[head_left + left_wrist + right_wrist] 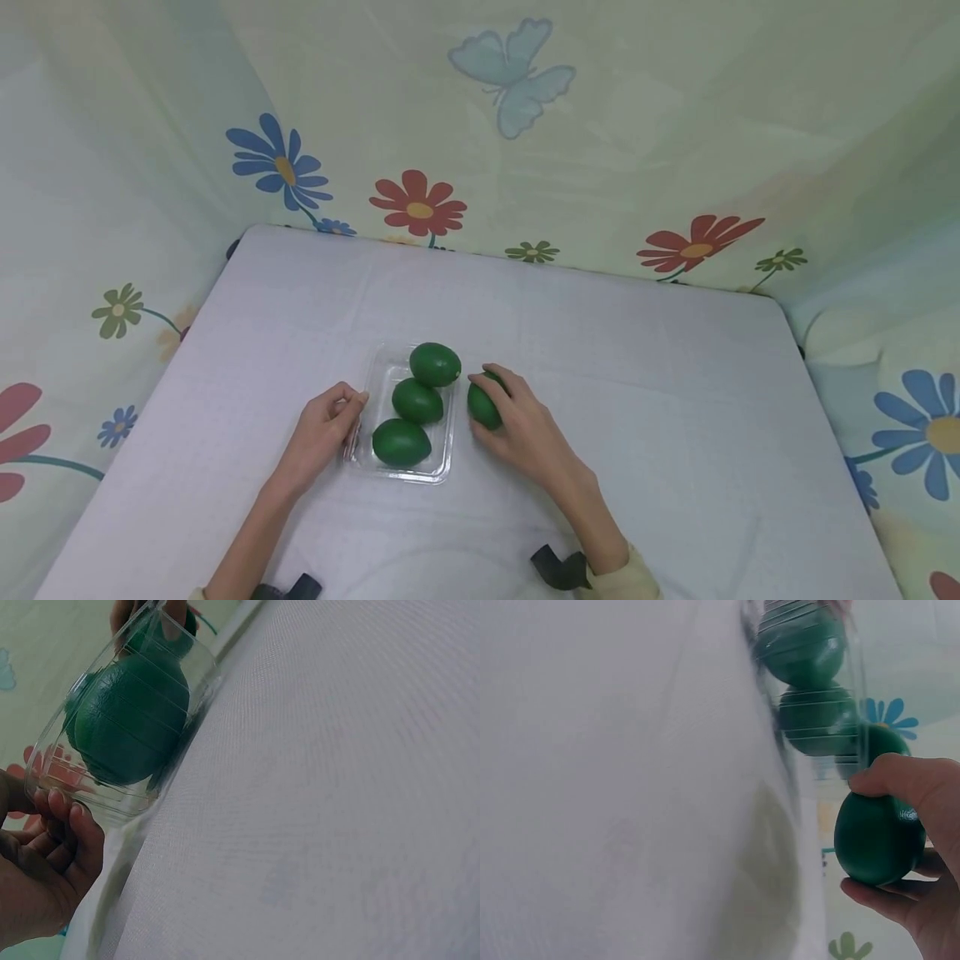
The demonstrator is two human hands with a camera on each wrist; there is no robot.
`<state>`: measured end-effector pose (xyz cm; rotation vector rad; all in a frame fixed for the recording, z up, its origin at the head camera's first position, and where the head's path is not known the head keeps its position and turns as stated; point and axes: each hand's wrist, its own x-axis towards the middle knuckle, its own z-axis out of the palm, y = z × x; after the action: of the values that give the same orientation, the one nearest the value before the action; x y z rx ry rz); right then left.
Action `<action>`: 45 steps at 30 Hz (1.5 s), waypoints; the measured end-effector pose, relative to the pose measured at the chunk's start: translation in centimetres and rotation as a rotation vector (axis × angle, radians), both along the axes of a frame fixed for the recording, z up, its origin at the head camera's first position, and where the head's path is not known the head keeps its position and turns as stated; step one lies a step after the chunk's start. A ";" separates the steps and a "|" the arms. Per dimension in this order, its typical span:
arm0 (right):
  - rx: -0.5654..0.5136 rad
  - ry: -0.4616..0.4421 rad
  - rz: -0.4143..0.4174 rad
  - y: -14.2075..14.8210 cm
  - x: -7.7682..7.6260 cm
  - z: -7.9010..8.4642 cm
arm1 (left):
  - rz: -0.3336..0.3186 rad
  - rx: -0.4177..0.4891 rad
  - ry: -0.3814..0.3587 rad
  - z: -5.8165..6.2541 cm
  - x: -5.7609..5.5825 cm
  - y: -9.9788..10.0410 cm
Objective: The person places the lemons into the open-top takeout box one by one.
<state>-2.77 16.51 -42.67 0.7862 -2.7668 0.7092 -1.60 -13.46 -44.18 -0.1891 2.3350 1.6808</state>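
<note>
A clear plastic container [442, 462] stands on the table with three green, lime-like fruits inside: one at the back [435, 364], one in the middle [417, 401] and one in front [401, 442]. My left hand [321, 429] pinches the container's left rim, as the left wrist view also shows at the clear wall [67, 769]. Just right of the container, my right hand [521, 421] grips another green fruit [877, 838] between thumb and fingers. In the right wrist view that fruit is off the table, close to the container's side.
A white cloth covers the table [675, 400]. Behind and beside it hangs a pale curtain [600, 150] printed with flowers and a butterfly. Dark wrist mounts [561, 568] show near both forearms.
</note>
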 end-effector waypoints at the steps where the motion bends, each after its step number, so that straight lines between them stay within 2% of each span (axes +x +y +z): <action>1: -0.001 0.012 0.004 0.1 0.2 0.2 | -0.002 0.001 0.001 0.0 0.0 0.0; 12: -0.058 0.102 0.067 0.0 2.0 3.6 | -0.011 0.012 0.017 0.0 0.0 -0.1; 21: -0.067 0.131 0.164 -2.2 2.0 5.3 | -0.014 0.003 0.010 0.0 0.1 -0.1; 26: -0.063 0.165 0.226 -4.2 1.4 5.4 | -0.014 0.010 0.008 -0.1 0.1 -0.1; 32: -0.008 0.193 0.281 -6.6 0.5 4.6 | -0.011 0.023 0.009 -0.3 0.0 -0.1; 40: 0.043 0.115 0.300 -8.8 -0.4 3.7 | -0.011 0.047 0.022 -0.5 0.0 0.0; 45: 0.069 0.088 0.296 -9.3 -0.6 3.0 | -0.017 0.082 0.004 -0.7 0.0 -0.1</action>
<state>-3.38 7.23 -39.64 1.2284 -2.6356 0.6114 -1.64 -13.57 -44.90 -0.1504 2.2588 1.7665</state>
